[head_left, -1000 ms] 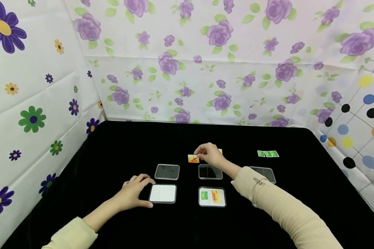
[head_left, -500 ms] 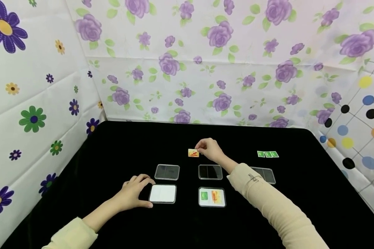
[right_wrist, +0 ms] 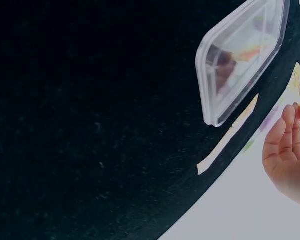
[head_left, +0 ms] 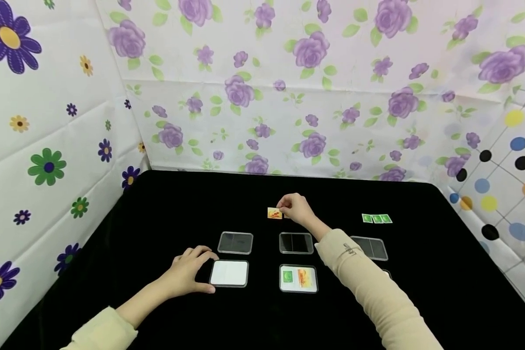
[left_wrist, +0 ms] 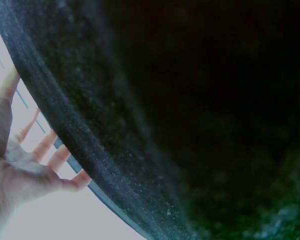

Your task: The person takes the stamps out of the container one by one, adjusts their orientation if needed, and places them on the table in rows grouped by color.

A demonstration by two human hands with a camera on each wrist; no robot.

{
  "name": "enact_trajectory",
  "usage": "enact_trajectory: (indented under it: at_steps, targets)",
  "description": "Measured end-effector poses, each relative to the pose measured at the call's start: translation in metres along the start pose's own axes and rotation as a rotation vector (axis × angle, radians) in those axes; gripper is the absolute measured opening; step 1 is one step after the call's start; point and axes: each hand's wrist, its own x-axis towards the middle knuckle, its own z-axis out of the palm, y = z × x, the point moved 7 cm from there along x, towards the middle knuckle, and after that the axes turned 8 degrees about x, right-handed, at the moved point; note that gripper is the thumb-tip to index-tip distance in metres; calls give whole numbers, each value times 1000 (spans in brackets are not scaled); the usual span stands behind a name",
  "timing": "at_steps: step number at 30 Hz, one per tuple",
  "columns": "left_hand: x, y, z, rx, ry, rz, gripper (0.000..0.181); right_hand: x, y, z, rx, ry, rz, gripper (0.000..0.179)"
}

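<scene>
My right hand pinches a small orange-and-yellow picture card between thumb and fingertips, above the far middle of the table. That card also shows at the right edge of the right wrist view. A second card lies on the cloth there, mostly hidden by my hand in the head view. My left hand rests at the left side of a clear case with a white insert, thumb and fingers spread around its left corners. In the left wrist view the left hand has its fingers extended.
Three clear, divided cases stand in a row: left, middle, right. Nearer lies a white case holding a green and an orange card. Several green cards lie far right on black cloth. My right sleeve partly covers another case.
My right hand has lifted the orange card and moved slightly farther away over the table. My left hand has stayed by the white case.
</scene>
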Motion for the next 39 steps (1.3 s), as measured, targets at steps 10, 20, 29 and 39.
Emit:
enact_trajectory:
  at_steps: [10, 20, 29, 39]
  targets:
    - [-1, 1, 0, -10, 10, 17, 67, 15, 20, 2, -61, 28, 63, 5]
    - [-1, 2, 2, -7, 2, 11, 67, 19, 31, 2, -135, 61, 95, 4]
    - [0, 0, 5, -3, -8, 4, 67, 21, 29, 3, -176, 121, 98, 5]
    - [0, -1, 4, 1, -6, 4, 67, 22, 24, 1, -281, 156, 111, 6]
